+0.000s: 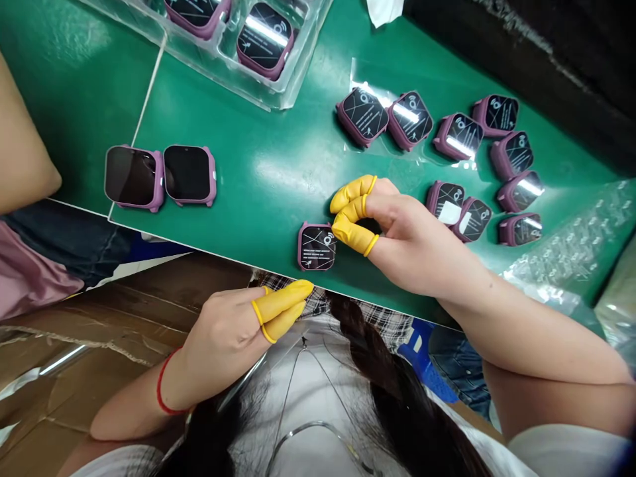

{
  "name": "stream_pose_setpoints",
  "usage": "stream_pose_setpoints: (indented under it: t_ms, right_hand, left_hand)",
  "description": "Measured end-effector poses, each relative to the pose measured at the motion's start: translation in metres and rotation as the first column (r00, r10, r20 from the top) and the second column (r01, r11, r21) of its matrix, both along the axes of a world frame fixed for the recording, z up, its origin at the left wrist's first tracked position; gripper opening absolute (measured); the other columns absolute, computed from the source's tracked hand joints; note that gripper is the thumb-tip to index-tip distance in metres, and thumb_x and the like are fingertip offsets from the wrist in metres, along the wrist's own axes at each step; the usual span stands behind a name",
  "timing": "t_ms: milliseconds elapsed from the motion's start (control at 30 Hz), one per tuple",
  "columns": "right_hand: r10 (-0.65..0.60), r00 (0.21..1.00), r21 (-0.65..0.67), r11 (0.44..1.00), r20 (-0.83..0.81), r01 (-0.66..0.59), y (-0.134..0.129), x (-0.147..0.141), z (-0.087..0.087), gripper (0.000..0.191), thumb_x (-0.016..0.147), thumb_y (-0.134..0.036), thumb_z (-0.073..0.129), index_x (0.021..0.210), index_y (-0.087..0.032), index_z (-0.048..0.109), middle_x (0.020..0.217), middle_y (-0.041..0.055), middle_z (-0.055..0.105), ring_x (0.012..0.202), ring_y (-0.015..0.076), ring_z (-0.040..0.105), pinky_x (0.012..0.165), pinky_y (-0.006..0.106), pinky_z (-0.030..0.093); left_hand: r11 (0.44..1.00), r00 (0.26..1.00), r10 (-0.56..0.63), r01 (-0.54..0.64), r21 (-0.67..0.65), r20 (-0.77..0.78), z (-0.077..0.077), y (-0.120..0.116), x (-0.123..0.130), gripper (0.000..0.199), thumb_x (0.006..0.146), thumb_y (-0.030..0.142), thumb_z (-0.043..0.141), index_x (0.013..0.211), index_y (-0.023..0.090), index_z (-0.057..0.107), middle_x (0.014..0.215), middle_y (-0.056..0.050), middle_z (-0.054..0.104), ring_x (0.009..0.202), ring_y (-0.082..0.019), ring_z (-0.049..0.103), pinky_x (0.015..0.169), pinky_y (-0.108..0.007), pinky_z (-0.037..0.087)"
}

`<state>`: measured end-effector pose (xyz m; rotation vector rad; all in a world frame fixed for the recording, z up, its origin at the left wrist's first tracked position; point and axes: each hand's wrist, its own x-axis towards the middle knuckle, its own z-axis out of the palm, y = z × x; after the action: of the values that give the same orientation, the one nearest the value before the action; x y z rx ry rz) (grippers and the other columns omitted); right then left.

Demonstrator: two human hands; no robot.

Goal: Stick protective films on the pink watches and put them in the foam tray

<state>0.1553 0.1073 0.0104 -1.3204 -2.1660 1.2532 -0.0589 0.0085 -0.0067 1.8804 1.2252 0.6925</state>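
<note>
A purple watch case with a printed film on its screen (317,247) lies face up near the front edge of the green table (258,172). My right hand (382,225), in yellow finger cots, has its fingertips pinched together at that case's upper right corner; whether anything small is between them is hidden. Below the table edge, my left hand (248,321) also wears yellow finger cots, its fingers pressed together, with any held item too small to make out. To the left, two purple cases with plain dark screens (133,176) (189,173) lie side by side.
Several purple cases (460,136) lie at the right, some on a clear plastic sheet. A clear tray (278,96) holding cases stands at the top. Bubble wrap (561,245) lies at far right. Another person's arm (24,139) reaches in at left.
</note>
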Motion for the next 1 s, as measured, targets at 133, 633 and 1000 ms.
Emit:
stream_pose_setpoints:
  t_ms: [133, 633, 1000]
  right_hand:
    - [0.006, 1.000, 0.006, 1.000, -0.003, -0.006, 0.0001, 0.0000, -0.0001, 0.014, 0.088, -0.017, 0.059, 0.074, -0.019, 0.060, 0.098, 0.0063, 0.066, 0.102, 0.0217, 0.057, 0.096, 0.042, 0.042]
    - [0.012, 1.000, 0.036, 0.999, 0.015, -0.012, 0.0000, 0.0005, -0.0020, 0.012, 0.088, -0.018, 0.059, 0.076, -0.019, 0.060, 0.099, 0.0075, 0.067, 0.101, 0.0232, 0.058, 0.096, 0.044, 0.044]
    - [0.015, 1.000, 0.028, 0.999, 0.019, -0.015, 0.0004, 0.0014, -0.0025, 0.012, 0.088, -0.019, 0.059, 0.076, -0.019, 0.061, 0.097, 0.0063, 0.067, 0.099, 0.0224, 0.057, 0.094, 0.043, 0.044]
  left_hand:
    - [1.000, 1.000, -0.003, 0.003, 0.028, -0.002, -0.0010, -0.0003, -0.0003, 0.025, 0.095, 0.024, 0.055, 0.115, 0.020, 0.069, 0.068, 0.001, 0.071, 0.051, -0.010, 0.061, 0.049, -0.020, 0.048]
    - [0.996, 0.999, 0.008, -0.004, 0.091, -0.048, -0.0028, -0.0004, 0.0008, 0.018, 0.095, 0.026, 0.054, 0.091, 0.019, 0.070, 0.063, 0.001, 0.067, 0.051, -0.010, 0.060, 0.048, -0.022, 0.046]
    - [0.996, 0.999, -0.023, 0.027, 0.084, -0.048, -0.0020, 0.0015, 0.0003, 0.024, 0.096, 0.022, 0.053, 0.083, 0.012, 0.070, 0.065, -0.002, 0.069, 0.053, -0.010, 0.061, 0.050, -0.020, 0.047]
